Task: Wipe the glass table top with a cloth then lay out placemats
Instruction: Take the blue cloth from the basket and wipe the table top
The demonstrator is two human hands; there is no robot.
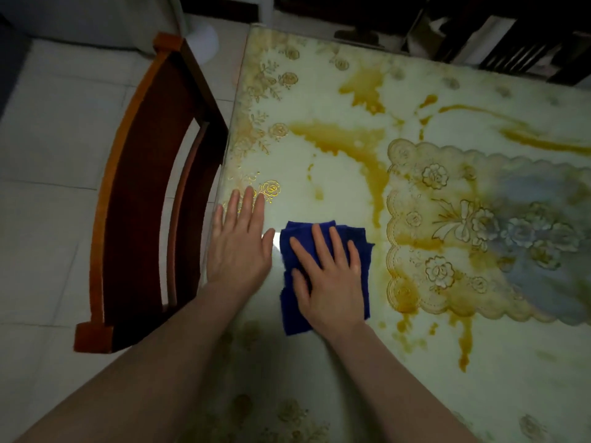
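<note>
Cloth (323, 276), deep blue and folded, lies partly hidden under the flat, open right hand (329, 279); left hand (240, 247) rests spread on the surface (335, 174).

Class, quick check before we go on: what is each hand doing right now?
Left hand: open, flat on the glass table top, holding nothing.
Right hand: open, palm pressing the blue cloth flat on the glass, not gripping it.

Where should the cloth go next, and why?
Probably push the blue cloth forward and to the right, toward the yellow-brown streaks. The right hand lies flat on the cloth, the left hand is braced on the glass table top near the edge, and the nearest marks lie just beyond the cloth.
</note>
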